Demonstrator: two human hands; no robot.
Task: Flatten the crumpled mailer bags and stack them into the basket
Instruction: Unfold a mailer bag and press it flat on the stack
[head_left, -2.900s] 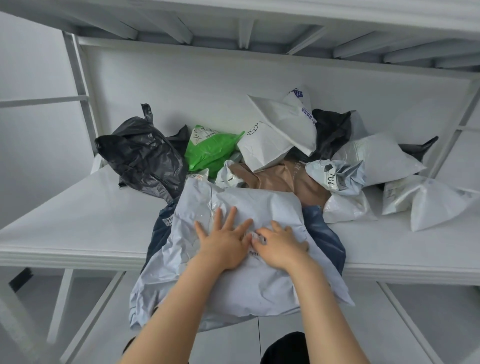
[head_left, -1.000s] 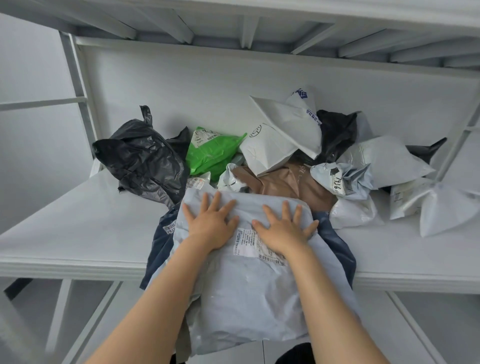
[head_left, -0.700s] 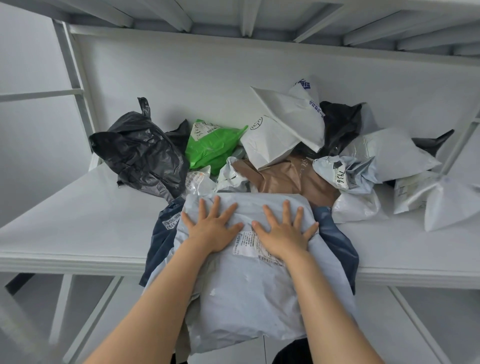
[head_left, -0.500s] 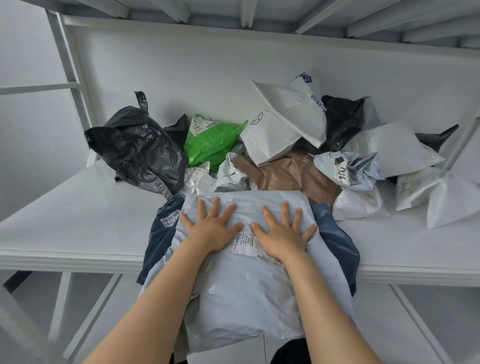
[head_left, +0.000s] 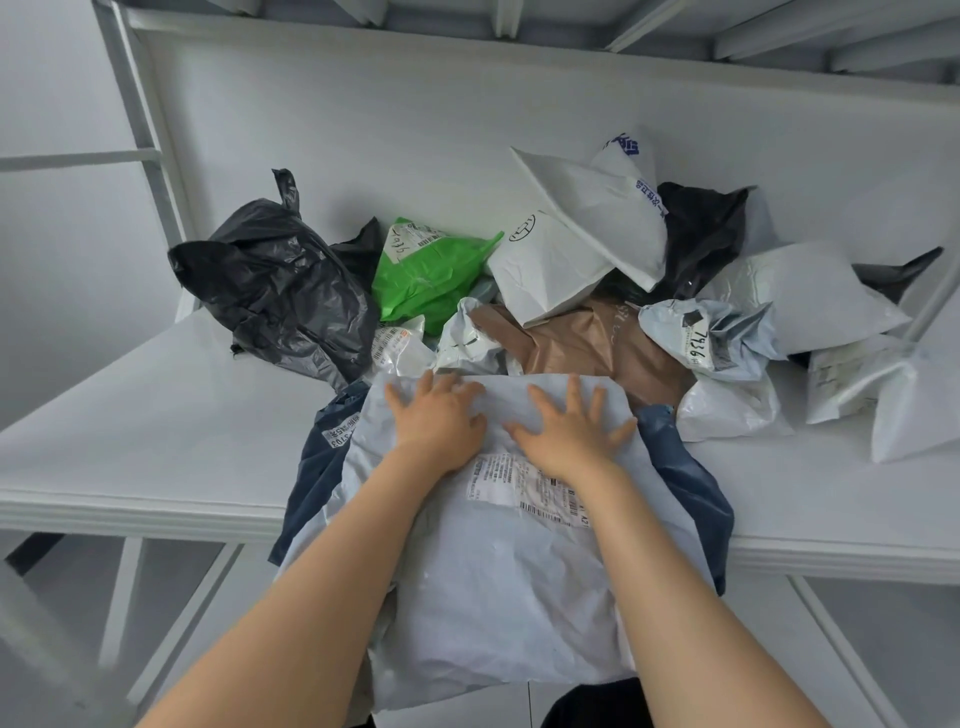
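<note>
Left grip: your left grip (head_left: 436, 421) is lying released, palm down, fingers straight and spread. It is pressing on the far end of the pale grey mailer bag (head_left: 498, 571), with the fingertips reaching that bag's far edge.

Right grip: your right grip (head_left: 571, 431) is also lying released and flat, fingers fanned wide. It is pressing the same bag just beside the left one, and the two thumbs are nearly meeting.

Pale grey mailer bag: it is lying across the front edge of the tabletop (head_left: 156, 426), its near part hanging over the edge toward you. A shipping label (head_left: 524, 483) is showing on it between your wrists.

Navy mailer bag: it (head_left: 685, 483) is lying under the pale one, sticking out on both sides and drooping over the tabletop's front edge.

Pile behind: crumpled bags are sitting against the back wall beyond your fingers. A black bag (head_left: 280, 291) is on the left and a green mailer (head_left: 431, 270) is beside it. A brown mailer (head_left: 587, 343) is just past your right fingers, and white mailers (head_left: 587, 208) are leaning above it.
</note>
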